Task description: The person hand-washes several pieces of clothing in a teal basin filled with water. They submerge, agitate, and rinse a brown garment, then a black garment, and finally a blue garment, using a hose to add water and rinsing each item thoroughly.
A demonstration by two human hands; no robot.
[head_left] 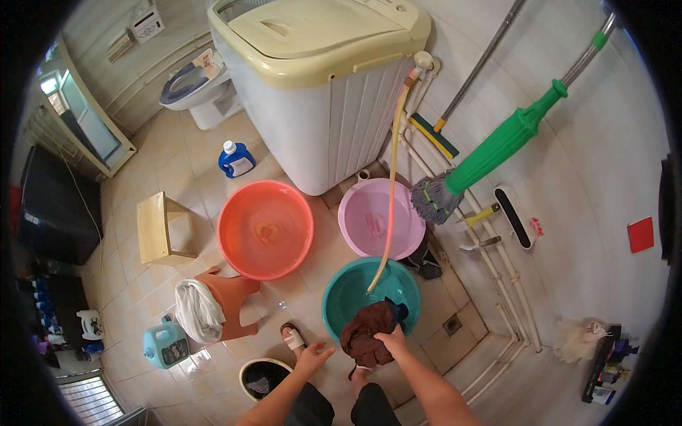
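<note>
Head view: a bunched brown cloth garment is at the near side of the teal basin, overlapping its near rim, with a dark blue piece of fabric at its far right edge. Whether the bundle rests on the rim or is held just above it, I cannot tell. The right hand has its grip closed on the garment's near right folds. The left hand is free, fingers parted, just left of the bundle and apart from it. A yellow-and-pink hose hangs with its end over the basin, beyond the cloth.

The garment looks soft and limp, hardly fragile; if soaked, it would likely be heavy, sagging and somewhat slippery. Thick gathered folds seem the best hold, one hand on each side, since a single edge might let the rest droop. The pink basin stands just beyond, the red-orange basin farther left.
</note>
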